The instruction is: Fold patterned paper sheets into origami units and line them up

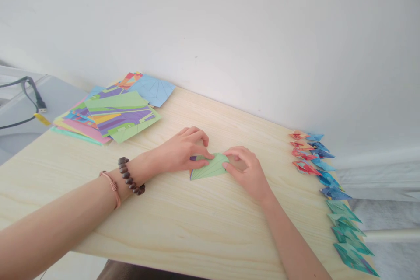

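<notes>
The green folded paper (210,168) lies flat at the middle of the wooden table (197,223); our left hand (179,151) presses its top edge, fingers loosely curled, gripping nothing. Our right hand (247,170) pinches its right corner between thumb and forefinger.

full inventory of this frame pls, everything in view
folded paper: one, green, mid-table, under both hands' fingertips
paper sheets: one loose stack, multicoloured, table's far left
folded pieces: one row, count unclear, red, blue, teal, table's right edge
cable: one, black, off the table, left
table: one, light wood
wall: white, behind
bead bracelet: one, dark brown, left wrist
cord band: one, pink, left wrist
left hand: fingertips on folded paper
right hand: fingertips on folded paper
</notes>
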A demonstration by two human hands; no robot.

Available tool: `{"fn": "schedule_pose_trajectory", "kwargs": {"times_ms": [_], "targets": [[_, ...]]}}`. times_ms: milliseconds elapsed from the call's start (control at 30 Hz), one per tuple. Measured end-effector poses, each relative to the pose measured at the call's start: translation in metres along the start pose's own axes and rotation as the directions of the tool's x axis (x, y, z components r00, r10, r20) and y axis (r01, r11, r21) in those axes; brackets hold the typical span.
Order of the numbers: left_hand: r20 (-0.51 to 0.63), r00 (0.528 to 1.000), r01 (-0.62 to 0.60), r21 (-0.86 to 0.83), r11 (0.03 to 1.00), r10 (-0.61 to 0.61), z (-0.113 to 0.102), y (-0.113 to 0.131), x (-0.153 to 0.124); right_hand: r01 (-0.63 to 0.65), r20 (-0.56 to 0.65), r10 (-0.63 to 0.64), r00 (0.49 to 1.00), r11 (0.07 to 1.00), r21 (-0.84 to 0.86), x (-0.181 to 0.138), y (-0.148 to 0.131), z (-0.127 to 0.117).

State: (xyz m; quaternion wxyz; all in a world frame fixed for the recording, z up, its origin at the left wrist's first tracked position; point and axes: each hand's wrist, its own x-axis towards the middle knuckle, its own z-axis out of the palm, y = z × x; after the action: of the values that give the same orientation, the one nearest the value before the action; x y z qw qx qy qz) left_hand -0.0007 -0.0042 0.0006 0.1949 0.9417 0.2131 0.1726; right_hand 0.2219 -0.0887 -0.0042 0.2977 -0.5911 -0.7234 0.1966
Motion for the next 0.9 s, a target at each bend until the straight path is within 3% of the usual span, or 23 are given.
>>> {"fn": "schedule_pose_trajectory", "kwargs": {"times_ms": [200, 467, 633, 900], "targets": [[0.010, 1.000, -0.022, -0.003, 1.000, 0.022, 0.000, -0.003, 0.001, 0.148, -0.018, -0.148, 0.989, 0.987, 0.059, -0.008, 0.000, 0.002], [0.042, 0.998, -0.054, -0.007, 0.999, 0.054, 0.000, -0.008, 0.001, 0.325, -0.015, -0.329, 0.944, 0.938, -0.122, -0.012, 0.008, 0.003], [0.052, 0.998, -0.044, 0.011, 0.999, 0.043, -0.002, -0.007, 0.001, 0.384, 0.047, -0.382, 0.923, 0.904, -0.187, -0.016, 0.008, 0.001], [0.030, 0.999, -0.032, 0.059, 0.998, 0.031, -0.002, -0.006, 0.000, 0.424, 0.044, -0.431, 0.901, 0.858, -0.289, -0.019, 0.002, 0.001]]}}
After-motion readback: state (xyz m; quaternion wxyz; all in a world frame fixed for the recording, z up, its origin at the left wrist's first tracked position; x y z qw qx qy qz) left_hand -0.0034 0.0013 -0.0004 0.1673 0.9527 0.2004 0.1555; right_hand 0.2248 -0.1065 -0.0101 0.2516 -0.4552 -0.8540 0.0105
